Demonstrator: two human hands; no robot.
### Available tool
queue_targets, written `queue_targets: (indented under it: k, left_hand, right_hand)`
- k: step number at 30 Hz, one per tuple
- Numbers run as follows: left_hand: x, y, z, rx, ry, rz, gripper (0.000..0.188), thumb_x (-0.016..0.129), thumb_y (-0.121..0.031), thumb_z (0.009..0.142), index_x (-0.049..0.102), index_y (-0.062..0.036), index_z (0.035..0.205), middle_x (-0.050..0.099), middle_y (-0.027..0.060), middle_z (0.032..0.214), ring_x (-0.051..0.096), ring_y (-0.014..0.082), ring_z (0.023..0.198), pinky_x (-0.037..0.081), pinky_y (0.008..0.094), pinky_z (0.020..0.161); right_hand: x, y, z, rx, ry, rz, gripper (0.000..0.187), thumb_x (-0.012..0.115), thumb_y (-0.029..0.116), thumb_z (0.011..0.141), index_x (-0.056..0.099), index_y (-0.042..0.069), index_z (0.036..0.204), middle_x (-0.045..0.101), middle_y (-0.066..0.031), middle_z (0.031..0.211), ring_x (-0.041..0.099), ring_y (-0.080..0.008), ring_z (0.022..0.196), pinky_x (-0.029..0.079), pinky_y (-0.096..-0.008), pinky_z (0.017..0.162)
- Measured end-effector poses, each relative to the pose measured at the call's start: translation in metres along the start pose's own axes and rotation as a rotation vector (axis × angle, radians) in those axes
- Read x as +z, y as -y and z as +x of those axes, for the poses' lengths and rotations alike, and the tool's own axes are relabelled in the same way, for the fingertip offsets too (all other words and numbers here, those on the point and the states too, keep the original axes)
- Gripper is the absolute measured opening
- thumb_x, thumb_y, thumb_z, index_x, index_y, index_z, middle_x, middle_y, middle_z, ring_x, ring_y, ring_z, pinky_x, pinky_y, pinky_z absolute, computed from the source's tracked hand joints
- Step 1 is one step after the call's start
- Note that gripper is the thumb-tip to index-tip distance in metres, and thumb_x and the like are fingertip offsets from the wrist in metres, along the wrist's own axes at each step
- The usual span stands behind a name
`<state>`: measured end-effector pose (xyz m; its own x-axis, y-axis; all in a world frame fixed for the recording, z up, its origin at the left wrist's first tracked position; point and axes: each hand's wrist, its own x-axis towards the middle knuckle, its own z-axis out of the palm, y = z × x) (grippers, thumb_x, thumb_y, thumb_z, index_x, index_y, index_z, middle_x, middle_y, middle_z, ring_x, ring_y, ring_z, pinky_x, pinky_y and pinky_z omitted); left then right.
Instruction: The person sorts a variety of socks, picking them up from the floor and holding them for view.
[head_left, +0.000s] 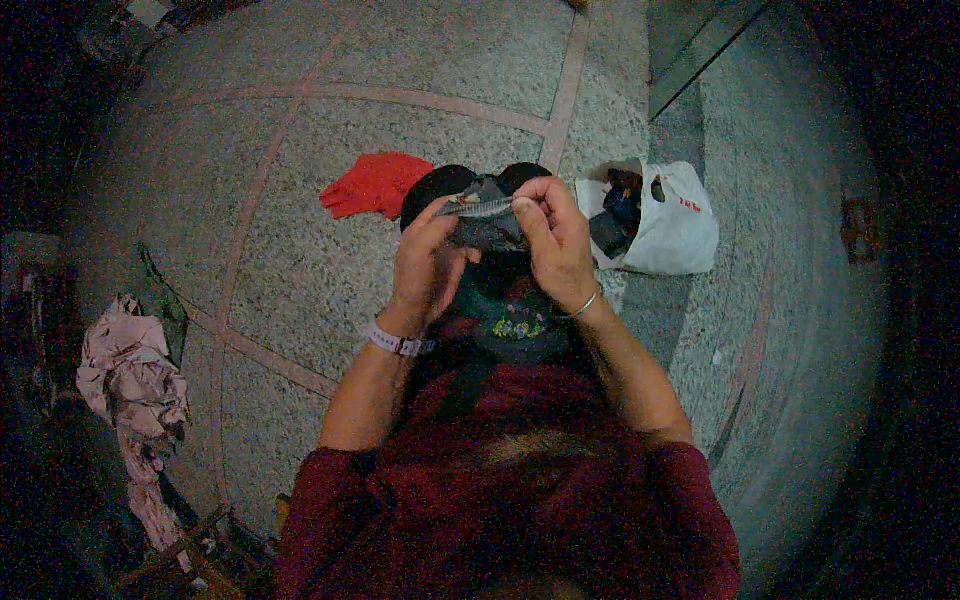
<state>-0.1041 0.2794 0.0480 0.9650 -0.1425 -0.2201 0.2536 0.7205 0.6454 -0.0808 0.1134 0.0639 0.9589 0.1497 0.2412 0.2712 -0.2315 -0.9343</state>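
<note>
A piece of dark grey cloth [490, 232] with a light, ribbed edge is stretched between my two hands, above my lap. My left hand [425, 265] has its fingers closed on the cloth's left end; some fingertips are hidden behind it. At the other end, my right hand [556, 240] pinches the ribbed edge between thumb and fingers. Beneath my hands lies dark green fabric with small yellow and purple flowers [518, 328]. The cloth's exact kind is hard to make out in the dim light.
Left of my knees, a red cloth [378, 185] lies on the speckled floor [310, 260]. A white plastic bag [682, 225] holding dark items stands open at right. Crumpled pale pink material [130, 350] lies far left. A dark panel edge [705, 65] stands at upper right.
</note>
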Motion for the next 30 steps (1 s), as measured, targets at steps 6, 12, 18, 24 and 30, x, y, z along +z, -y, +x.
queue_targets:
  k: [6, 12, 18, 24, 30]
  left_hand:
    - [-0.006, -0.002, 0.001, -0.230, -0.045, 0.103, 0.026, 0.048, -0.019, 0.092, 0.058, -0.0020, 0.109, 0.063, 0.0047, 0.096, 0.059, 0.0150, 0.074, 0.048, 0.0278, 0.063]
    - [0.009, -0.002, -0.001, -0.280, 0.114, 0.002, 0.029, 0.052, -0.025, 0.092, 0.058, -0.0042, 0.112, 0.063, 0.0058, 0.100, 0.061, 0.0153, 0.087, 0.051, 0.0308, 0.072]
    - [-0.006, 0.013, -0.007, -0.133, 0.377, 0.022, 0.047, 0.062, -0.007, 0.085, 0.045, -0.0051, 0.129, 0.057, 0.0092, 0.119, 0.058, 0.0201, 0.104, 0.051, 0.0331, 0.083]
    - [0.000, 0.009, -0.017, -0.036, 0.293, 0.066, 0.051, 0.062, -0.009, 0.087, 0.039, -0.0069, 0.133, 0.054, 0.0103, 0.126, 0.058, 0.0252, 0.109, 0.054, 0.0411, 0.085]
    - [0.011, 0.012, -0.014, -0.056, 0.190, -0.333, 0.049, 0.057, -0.020, 0.093, 0.036, -0.0068, 0.136, 0.052, 0.0118, 0.128, 0.057, 0.0280, 0.110, 0.060, 0.0434, 0.072]
  right_hand:
    - [-0.010, -0.010, 0.008, 0.085, 0.105, 0.095, 0.013, 0.053, 0.017, 0.093, 0.054, 0.004, 0.094, 0.054, -0.0012, 0.080, 0.050, -0.0092, 0.075, 0.044, -0.0259, 0.067]
    - [-0.005, -0.042, 0.013, 0.292, 0.232, 0.369, 0.014, 0.054, 0.018, 0.093, 0.057, 0.005, 0.092, 0.056, 0.0012, 0.081, 0.052, -0.0085, 0.078, 0.045, -0.0248, 0.071]
    - [-0.013, -0.035, 0.008, 0.500, 0.288, 0.639, 0.013, 0.052, 0.018, 0.094, 0.059, 0.007, 0.093, 0.061, 0.0001, 0.085, 0.059, -0.0093, 0.076, 0.050, -0.0248, 0.067]
    - [0.000, -0.011, -0.004, 0.487, 0.318, 0.633, 0.014, 0.055, 0.007, 0.090, 0.058, 0.007, 0.103, 0.063, -0.0006, 0.089, 0.059, -0.0092, 0.077, 0.051, -0.0253, 0.066]
    - [0.022, -0.027, -0.027, 0.422, 0.380, 0.327, 0.036, 0.060, 0.006, 0.084, 0.055, 0.004, 0.120, 0.063, -0.0107, 0.115, 0.058, -0.0207, 0.107, 0.046, -0.0345, 0.094]
